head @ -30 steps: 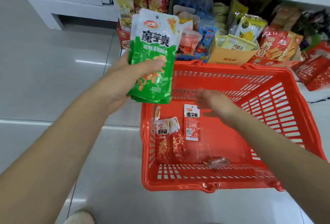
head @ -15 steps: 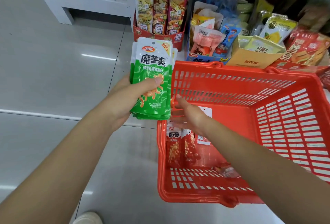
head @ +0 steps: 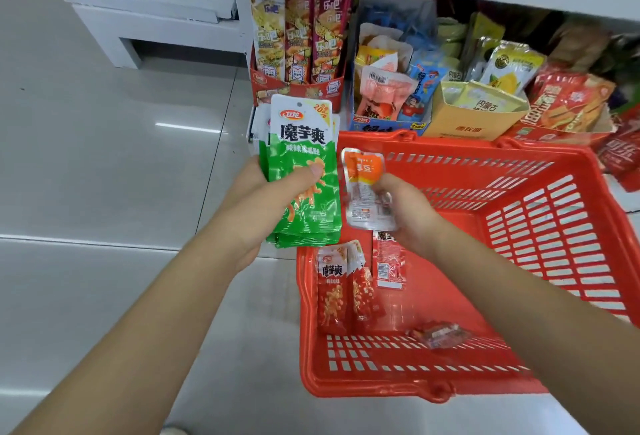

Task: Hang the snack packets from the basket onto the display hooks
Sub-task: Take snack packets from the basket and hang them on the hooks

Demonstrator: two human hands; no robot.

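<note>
A stack of green pkts [head: 304, 171] was clamped in the left grip [head: 263, 199], and an orange pkt [head: 365, 188] was pinched in the right grip [head: 407, 207], over the basket [head: 450, 143]. Inside, red pkts [head: 341, 292] were left; nothing was seen hung (no hooks in view), so approx. mid-task was judged.

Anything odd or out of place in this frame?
Nothing spilled or torn. The right hand pinches an orange-and-white packet, unlike the green packets stacked in the left hand. One small wrapped snack lies askew by the near wall of the red basket.

Two bare forearms [head: 145, 310]; a pale shoe toe [head: 175, 430].
</note>
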